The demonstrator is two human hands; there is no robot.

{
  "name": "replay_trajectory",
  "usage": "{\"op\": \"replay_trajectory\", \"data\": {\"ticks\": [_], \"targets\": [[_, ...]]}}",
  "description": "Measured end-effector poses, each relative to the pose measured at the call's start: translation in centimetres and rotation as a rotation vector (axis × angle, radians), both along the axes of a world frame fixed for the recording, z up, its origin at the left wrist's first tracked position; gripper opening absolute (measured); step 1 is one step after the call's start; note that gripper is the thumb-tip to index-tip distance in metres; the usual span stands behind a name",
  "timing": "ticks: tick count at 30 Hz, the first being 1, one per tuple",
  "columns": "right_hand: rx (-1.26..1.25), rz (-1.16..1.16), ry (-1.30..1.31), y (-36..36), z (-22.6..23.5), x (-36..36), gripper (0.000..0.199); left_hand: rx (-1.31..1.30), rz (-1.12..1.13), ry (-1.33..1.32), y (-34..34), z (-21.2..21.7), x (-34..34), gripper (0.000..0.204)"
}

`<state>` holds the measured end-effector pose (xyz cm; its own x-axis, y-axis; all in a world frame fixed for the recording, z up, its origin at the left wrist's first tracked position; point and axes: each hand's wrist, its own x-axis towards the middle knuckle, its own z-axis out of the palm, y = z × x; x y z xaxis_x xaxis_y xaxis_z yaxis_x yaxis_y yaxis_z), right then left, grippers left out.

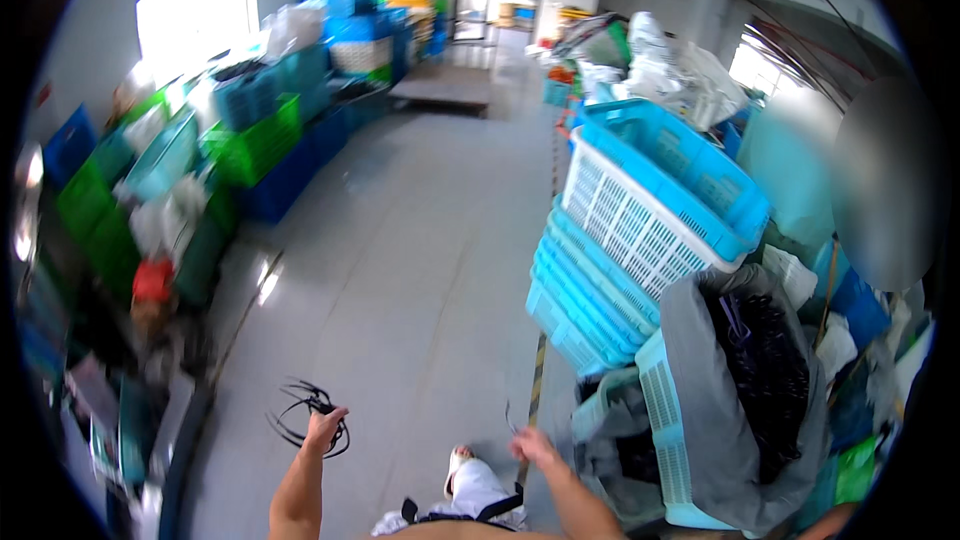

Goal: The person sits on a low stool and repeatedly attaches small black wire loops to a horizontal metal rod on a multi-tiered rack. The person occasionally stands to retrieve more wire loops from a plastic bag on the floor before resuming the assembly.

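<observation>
My left hand [325, 430] is closed on a bundle of thin black hangers [300, 408] that fan out to its left, low over the grey floor. My right hand [533, 443] is lower centre, pinching a thin dark wire piece [512, 418] that sticks up from its fingers. Just right of it stands a light blue basket [665, 420] lined with a grey bag [720, 400] full of black hangers [770, 370].
A tilted stack of light blue mesh baskets [640, 230] rises right of centre. Green and blue crates [255, 135] line the left wall. A yellow floor line [538, 380] runs past my white shoe [457, 465]. A blurred person [885, 180] stands at right.
</observation>
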<state>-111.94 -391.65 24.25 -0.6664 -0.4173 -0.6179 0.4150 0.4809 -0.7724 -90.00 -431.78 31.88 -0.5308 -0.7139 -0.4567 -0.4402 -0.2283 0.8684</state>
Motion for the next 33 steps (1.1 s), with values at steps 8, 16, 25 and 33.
{"op": "replay_trajectory", "data": {"ticks": [8,16,25,33], "targets": [[-0.311,-0.302,0.052,-15.6,3.9,-23.6,0.016,0.133,-0.496,0.33,-4.8,6.9,-36.8,0.034],[-0.594,0.467,0.029,-42.2,17.2,-47.1,0.023,0.107,-0.368,0.453,-17.8,10.0,-59.5,0.025],[-0.368,0.37,0.208,-47.5,19.7,-74.2,0.034,0.052,-0.736,0.42,-27.4,11.5,-89.1,0.012],[0.191,-0.7,2.011,-27.5,52.5,-101.3,0.025,0.065,-1.122,0.717,-24.9,17.9,-115.3,0.011]]}}
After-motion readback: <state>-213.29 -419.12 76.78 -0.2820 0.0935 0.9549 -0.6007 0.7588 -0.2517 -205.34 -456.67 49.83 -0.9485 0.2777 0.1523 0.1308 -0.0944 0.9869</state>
